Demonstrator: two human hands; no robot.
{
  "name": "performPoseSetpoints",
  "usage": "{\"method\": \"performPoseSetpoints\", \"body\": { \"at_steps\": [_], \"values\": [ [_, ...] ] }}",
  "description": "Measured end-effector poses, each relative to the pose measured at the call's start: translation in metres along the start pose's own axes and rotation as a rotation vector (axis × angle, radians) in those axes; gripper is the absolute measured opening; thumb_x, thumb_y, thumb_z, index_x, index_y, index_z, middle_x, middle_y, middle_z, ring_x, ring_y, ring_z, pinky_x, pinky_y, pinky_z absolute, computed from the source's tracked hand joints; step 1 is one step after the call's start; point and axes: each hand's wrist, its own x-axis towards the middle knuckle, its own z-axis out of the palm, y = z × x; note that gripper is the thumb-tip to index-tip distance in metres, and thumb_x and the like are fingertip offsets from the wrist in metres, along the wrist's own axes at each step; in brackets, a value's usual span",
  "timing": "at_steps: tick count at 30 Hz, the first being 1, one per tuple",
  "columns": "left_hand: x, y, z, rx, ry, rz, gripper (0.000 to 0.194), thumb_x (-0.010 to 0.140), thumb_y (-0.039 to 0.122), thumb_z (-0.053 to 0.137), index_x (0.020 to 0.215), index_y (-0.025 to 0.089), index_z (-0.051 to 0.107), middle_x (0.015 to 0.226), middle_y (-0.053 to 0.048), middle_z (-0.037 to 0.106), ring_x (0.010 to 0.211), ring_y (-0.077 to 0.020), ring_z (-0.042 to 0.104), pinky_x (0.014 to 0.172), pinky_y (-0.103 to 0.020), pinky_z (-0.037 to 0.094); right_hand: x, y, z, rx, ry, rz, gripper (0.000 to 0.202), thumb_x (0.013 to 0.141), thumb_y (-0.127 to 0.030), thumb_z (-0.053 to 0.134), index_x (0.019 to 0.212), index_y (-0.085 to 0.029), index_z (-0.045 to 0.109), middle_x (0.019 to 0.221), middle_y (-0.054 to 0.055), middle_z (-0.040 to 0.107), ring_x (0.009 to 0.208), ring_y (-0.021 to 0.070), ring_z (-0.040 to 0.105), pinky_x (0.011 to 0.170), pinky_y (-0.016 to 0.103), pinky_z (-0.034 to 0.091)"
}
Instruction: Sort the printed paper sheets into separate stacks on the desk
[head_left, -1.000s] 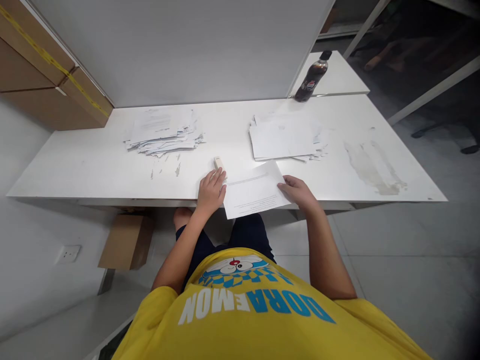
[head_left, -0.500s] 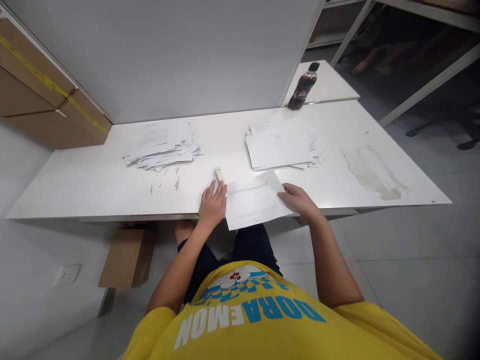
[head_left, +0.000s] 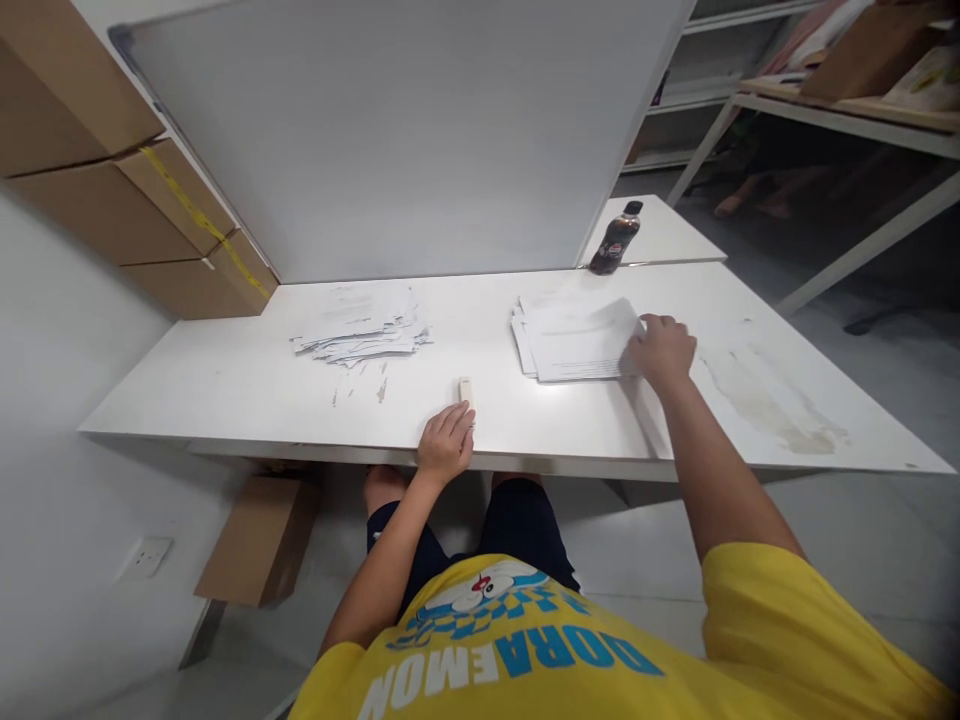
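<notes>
My right hand [head_left: 663,350] grips the right edge of a printed sheet of paper [head_left: 585,345], fingers and thumb closed on it. That sheet lies over the right-hand paper stack [head_left: 523,345], its right side bent up. My left hand [head_left: 447,442] rests at the table's front edge with fingers stretched out and lying flat. Its fingertips touch or nearly touch the near end of a small cream-coloured block [head_left: 466,388], whose kind I cannot make out. Farther left lies an uneven stack of papers [head_left: 367,338].
On the white table [head_left: 225,400], a dark cola bottle [head_left: 616,238] stands at the back right. A whiteboard [head_left: 390,140] rises behind. Cardboard boxes [head_left: 187,230] are at the left, and another box [head_left: 259,540] is below. A dried stain [head_left: 780,405] marks the right side.
My right hand has carried the sheet from in front of me rightward and away onto the right stack. The left hand has stayed by the block. The view has tilted up.
</notes>
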Motion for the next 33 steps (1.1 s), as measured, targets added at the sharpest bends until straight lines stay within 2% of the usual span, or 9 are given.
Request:
{"method": "performPoseSetpoints", "body": {
  "at_steps": [2, 5, 8, 13, 17, 20, 24, 30, 33],
  "values": [
    [0.007, 0.001, -0.014, -0.054, 0.055, -0.007, 0.042, 0.092, 0.022, 0.047, 0.133, 0.02, 0.056, 0.13, -0.012, 0.064, 0.129, -0.0289, 0.054, 0.105, -0.046, 0.046, 0.005, 0.002, 0.003, -0.043, 0.047, -0.035, 0.053, 0.083, -0.017, 0.052, 0.134, -0.006, 0.054, 0.143, 0.032, 0.044, 0.125, 0.0359, 0.043, 0.094, 0.049, 0.028],
    [0.031, -0.023, -0.038, -0.047, 0.15, -0.016, 0.049, 0.095, 0.024, 0.042, 0.143, 0.015, 0.044, 0.141, -0.014, 0.055, 0.136, -0.0282, 0.046, 0.113, -0.045, 0.038, 0.003, 0.009, 0.014, -0.091, -0.035, -0.043, 0.05, 0.082, -0.026, 0.056, 0.128, -0.006, 0.059, 0.134, 0.033, 0.053, 0.119, 0.0386, 0.05, 0.093, 0.049, 0.033],
    [0.067, -0.081, -0.055, 0.091, 0.142, -0.109, 0.05, 0.094, 0.024, 0.042, 0.143, 0.013, 0.044, 0.144, -0.015, 0.052, 0.138, -0.0271, 0.044, 0.116, -0.045, 0.033, -0.008, 0.018, 0.034, -0.151, -0.13, -0.061, 0.052, 0.085, -0.039, 0.05, 0.126, -0.008, 0.06, 0.129, 0.029, 0.058, 0.119, 0.0407, 0.053, 0.094, 0.052, 0.038],
    [0.119, -0.186, -0.05, 0.281, -0.036, -0.407, 0.064, 0.087, 0.025, 0.056, 0.145, 0.005, 0.039, 0.156, -0.022, 0.032, 0.147, -0.0334, 0.025, 0.118, -0.053, 0.021, -0.025, 0.028, 0.056, -0.14, 0.123, -0.187, 0.063, 0.091, -0.046, 0.035, 0.137, -0.006, 0.051, 0.149, 0.026, 0.041, 0.139, 0.0387, 0.037, 0.109, 0.056, 0.032],
    [0.139, -0.224, -0.037, 0.279, -0.025, -0.377, 0.04, 0.091, 0.024, 0.052, 0.128, 0.01, 0.059, 0.141, -0.02, 0.054, 0.138, -0.0305, 0.043, 0.115, -0.051, 0.027, -0.017, 0.033, 0.065, -0.138, 0.093, -0.204, 0.062, 0.092, -0.05, 0.031, 0.134, -0.01, 0.055, 0.145, 0.025, 0.048, 0.137, 0.0368, 0.041, 0.109, 0.055, 0.034],
    [0.14, -0.232, -0.033, 0.251, 0.027, -0.372, 0.031, 0.094, 0.019, 0.042, 0.114, 0.013, 0.066, 0.122, -0.017, 0.068, 0.12, -0.0273, 0.059, 0.106, -0.045, 0.039, -0.008, 0.036, 0.071, -0.145, 0.059, -0.17, 0.063, 0.093, -0.05, 0.029, 0.132, -0.009, 0.056, 0.142, 0.024, 0.051, 0.136, 0.0369, 0.043, 0.108, 0.056, 0.036],
    [0.128, -0.225, -0.037, 0.217, 0.133, -0.388, 0.036, 0.098, 0.019, 0.034, 0.114, 0.014, 0.066, 0.115, -0.016, 0.07, 0.11, -0.0244, 0.064, 0.1, -0.04, 0.044, -0.003, 0.037, 0.073, -0.173, 0.038, -0.154, 0.064, 0.094, -0.049, 0.027, 0.132, -0.007, 0.056, 0.143, 0.025, 0.05, 0.136, 0.0363, 0.043, 0.108, 0.055, 0.036],
    [0.073, -0.189, -0.053, 0.075, 0.549, -0.545, 0.033, 0.099, 0.027, 0.039, 0.112, 0.017, 0.067, 0.109, -0.01, 0.071, 0.105, -0.0209, 0.065, 0.096, -0.034, 0.049, -0.004, 0.036, 0.071, -0.168, 0.026, -0.137, 0.06, 0.093, -0.047, 0.031, 0.13, -0.008, 0.057, 0.142, 0.023, 0.052, 0.135, 0.0361, 0.044, 0.107, 0.054, 0.035],
    [0.054, -0.177, -0.057, 0.136, 0.425, -0.605, 0.03, 0.096, 0.025, 0.043, 0.107, 0.017, 0.07, 0.109, -0.01, 0.072, 0.111, -0.023, 0.064, 0.099, -0.037, 0.048, -0.004, 0.036, 0.071, -0.155, 0.04, -0.146, 0.058, 0.092, -0.045, 0.034, 0.131, -0.008, 0.057, 0.141, 0.023, 0.053, 0.132, 0.0366, 0.046, 0.106, 0.054, 0.037]
  ]
}}
